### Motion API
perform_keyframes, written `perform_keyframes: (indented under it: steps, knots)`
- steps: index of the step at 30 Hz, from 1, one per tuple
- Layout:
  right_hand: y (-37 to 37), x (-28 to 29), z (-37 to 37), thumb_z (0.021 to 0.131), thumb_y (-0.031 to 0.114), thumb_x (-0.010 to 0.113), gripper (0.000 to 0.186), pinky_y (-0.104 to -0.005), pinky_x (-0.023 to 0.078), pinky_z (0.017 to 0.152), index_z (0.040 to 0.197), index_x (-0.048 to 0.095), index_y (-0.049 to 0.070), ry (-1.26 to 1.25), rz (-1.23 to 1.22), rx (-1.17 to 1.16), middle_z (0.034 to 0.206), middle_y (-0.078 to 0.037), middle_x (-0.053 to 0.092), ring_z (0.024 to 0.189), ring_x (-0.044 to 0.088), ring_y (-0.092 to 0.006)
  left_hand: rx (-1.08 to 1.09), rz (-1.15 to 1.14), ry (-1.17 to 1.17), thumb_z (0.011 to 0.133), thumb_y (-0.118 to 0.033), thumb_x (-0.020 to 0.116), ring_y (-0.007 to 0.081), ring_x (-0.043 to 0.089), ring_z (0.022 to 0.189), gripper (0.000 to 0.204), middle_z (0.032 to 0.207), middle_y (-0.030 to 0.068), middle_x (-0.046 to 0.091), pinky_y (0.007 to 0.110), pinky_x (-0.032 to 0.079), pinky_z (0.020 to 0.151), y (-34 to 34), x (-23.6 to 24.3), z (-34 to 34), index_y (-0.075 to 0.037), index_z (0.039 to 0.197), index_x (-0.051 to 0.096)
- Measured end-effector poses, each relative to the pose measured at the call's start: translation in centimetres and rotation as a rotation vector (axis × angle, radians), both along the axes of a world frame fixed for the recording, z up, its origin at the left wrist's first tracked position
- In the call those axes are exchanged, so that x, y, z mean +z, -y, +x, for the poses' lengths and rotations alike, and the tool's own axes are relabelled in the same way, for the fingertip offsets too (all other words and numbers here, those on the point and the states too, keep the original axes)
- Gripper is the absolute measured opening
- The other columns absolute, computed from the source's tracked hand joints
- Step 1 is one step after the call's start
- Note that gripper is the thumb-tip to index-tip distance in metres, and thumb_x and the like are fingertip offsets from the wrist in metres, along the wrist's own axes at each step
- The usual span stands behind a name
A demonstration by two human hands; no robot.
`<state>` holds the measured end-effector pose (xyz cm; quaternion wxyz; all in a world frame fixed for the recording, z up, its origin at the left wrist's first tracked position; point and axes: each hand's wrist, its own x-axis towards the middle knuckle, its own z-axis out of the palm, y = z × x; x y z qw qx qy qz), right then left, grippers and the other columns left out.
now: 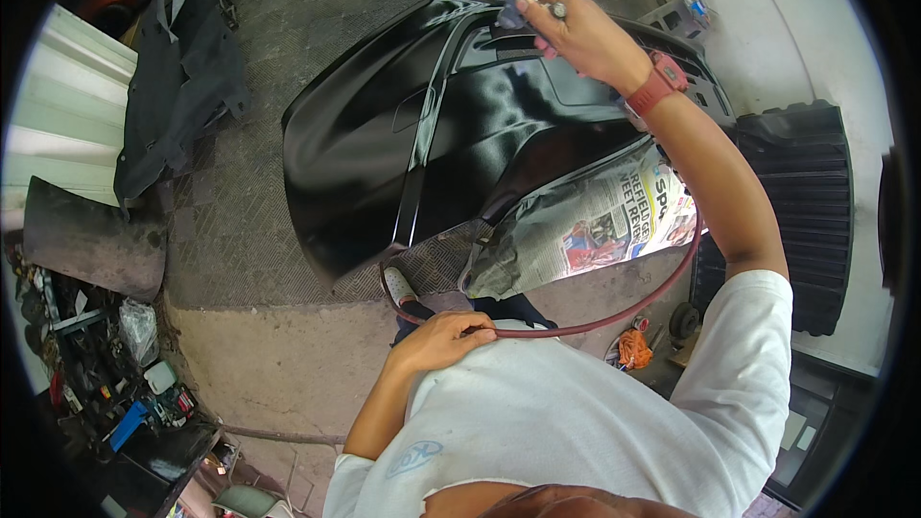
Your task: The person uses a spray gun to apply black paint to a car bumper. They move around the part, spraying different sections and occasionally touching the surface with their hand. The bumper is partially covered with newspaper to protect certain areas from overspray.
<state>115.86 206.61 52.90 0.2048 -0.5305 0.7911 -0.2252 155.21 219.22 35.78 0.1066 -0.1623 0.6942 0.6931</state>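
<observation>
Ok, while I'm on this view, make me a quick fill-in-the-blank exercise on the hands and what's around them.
1. The right hand, holding a tool, reaches out over a glossy panel coloured ____.
2. The watch strap on the right wrist is ____.
3. The left hand holds the hose at the front of the person's white ____.
4. The printed sheets beside the panel are ____ pages.

Missing words: black; red; shirt; newspaper.

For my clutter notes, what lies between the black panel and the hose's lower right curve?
In the head view, newspaper beside the panel, then floor before the hose.
</observation>
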Motion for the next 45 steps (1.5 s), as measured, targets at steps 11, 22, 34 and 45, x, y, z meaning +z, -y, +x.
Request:
perform_keyframes:
  steps: [11, 22, 34, 45]
  knots:
    - [0.8, -0.1, -2.9, 0.108, 0.060, 0.051, 0.057, -0.0284, 0.048, 0.043, 0.102, 0.069, 0.006, -0.043, 0.142, -0.070, 0.075, -0.001, 0.063, 0.062, 0.063, -0.0101, -0.053, 0.044, 0.015, 0.107, -0.036, 0.065, 0.0231, 0.071, 0.094, 0.033, 0.103, 0.0102, 0.077, 0.035, 0.053, 0.084, 0.8, 1.1, -1.1, -0.006, 0.114, 0.076]
    - [-6.4, 0.5, -14.7, 0.107, 0.061, 0.050, 0.062, -0.0301, 0.049, 0.041, 0.101, 0.068, 0.001, -0.069, 0.074, -0.365, 0.076, -0.006, 0.065, 0.064, 0.068, -0.0144, -0.118, 0.082, -0.015, 0.108, -0.036, 0.064, 0.0242, 0.070, 0.101, 0.033, 0.108, 0.0118, 0.074, 0.036, 0.053, 0.088, -0.7, 1.2, -5.3, -0.006, 0.118, 0.074]
    - [-13.1, 2.6, -23.8, 0.107, 0.063, 0.049, 0.065, -0.0308, 0.051, 0.042, 0.112, 0.068, 0.001, -0.071, 0.010, -0.465, 0.080, -0.005, 0.068, 0.067, 0.069, -0.0132, -0.081, 0.102, 0.149, 0.107, -0.035, 0.066, 0.0217, 0.069, 0.100, 0.035, 0.108, 0.0124, 0.075, 0.035, 0.052, 0.090, -4.2, 1.9, -10.4, -0.004, 0.121, 0.074]
    - [-4.4, 3.2, -12.2, 0.106, 0.064, 0.049, 0.071, -0.0304, 0.053, 0.046, 0.111, 0.076, -0.001, 0.332, 0.091, 0.046, 0.077, -0.008, 0.071, 0.065, 0.072, -0.0152, -0.042, 0.185, 0.126, 0.107, -0.034, 0.067, 0.0169, 0.067, 0.100, 0.035, 0.108, 0.0092, 0.074, 0.032, 0.051, 0.092, -5.4, 2.0, -10.9, -0.004, 0.123, 0.073]
